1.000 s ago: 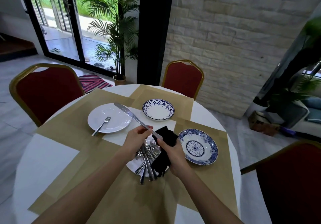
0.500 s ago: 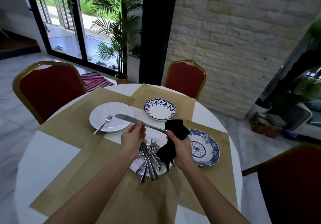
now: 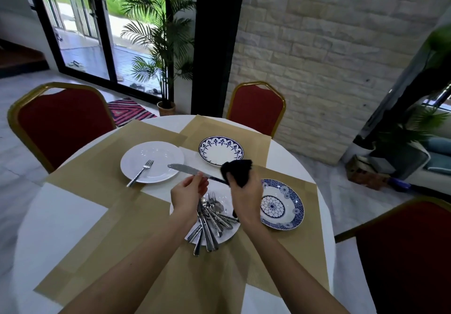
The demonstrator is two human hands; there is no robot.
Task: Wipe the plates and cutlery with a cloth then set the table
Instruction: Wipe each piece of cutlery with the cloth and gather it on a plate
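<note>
While pinched between both hands, left [image 3: 189, 190] at mid-shaft, right [image 3: 245, 187] cloth-wrapped [image 3: 238, 171]: slim shiny knife [image 3: 185, 169].

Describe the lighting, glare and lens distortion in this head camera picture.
Head view: daylight from the glass doors lights the scene evenly; soft glare on the plain white plate and the silver table knife; wide-angle bending curves the black door frame and stone wall; red chairs at the edges stretch; the black cloth shows little detail.

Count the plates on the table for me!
4: white plate with fork, far blue-rimmed plate, patterned blue plate, and near white plate under cutlery.
</note>
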